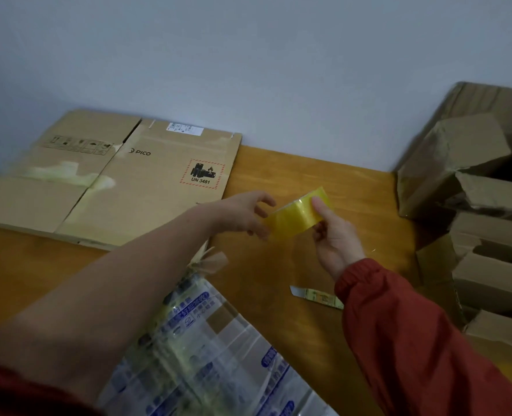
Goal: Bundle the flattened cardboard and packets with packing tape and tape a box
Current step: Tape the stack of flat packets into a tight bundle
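Nearest you, the bundle of packets [206, 349] lies on the desk [263, 280], already glossy with tape, its lower end cut off by the frame; a box cutter [316, 296] lies beside your right sleeve. Above the desk your right hand [337, 238] grips the roll of yellow packing tape [293, 217]; your left hand [242, 214] has its fingers pinching the roll's left edge; you are likely hunting the free end, so peel it loose next; the end itself is too blurred to see. Farther back lie a flattened PICO carton [146, 181] and crumpled open boxes [474, 181], partly cut off.

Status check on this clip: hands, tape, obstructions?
Both on tape roll: left hand, right hand. Back left, flattened cardboard waits. Small knife by right sleeve, nothing blocking.
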